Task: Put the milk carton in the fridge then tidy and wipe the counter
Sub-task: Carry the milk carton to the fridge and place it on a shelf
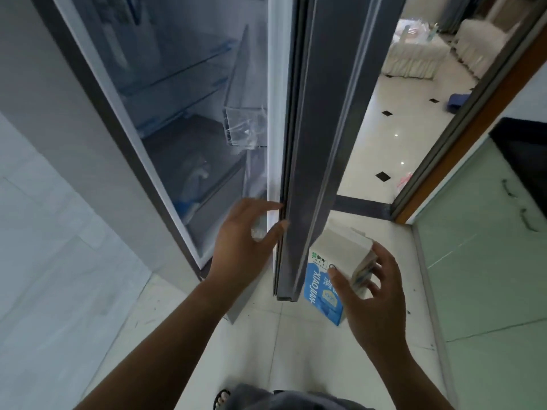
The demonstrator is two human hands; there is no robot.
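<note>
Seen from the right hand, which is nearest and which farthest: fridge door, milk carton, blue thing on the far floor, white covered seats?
1. milk carton, held in the right hand.
2. fridge door, just to its left.
3. blue thing, on the floor past the doorway.
4. white covered seats, farther back in that room.

There is only one camera; it sits on the person's head and looks forward and down; the left hand [242,247], the right hand [373,294] and the blue and white milk carton [318,291] are very close; the tall dark grey fridge door [313,143] stands edge-on in the middle; the pale tiled floor [281,350] lies far below.
</note>
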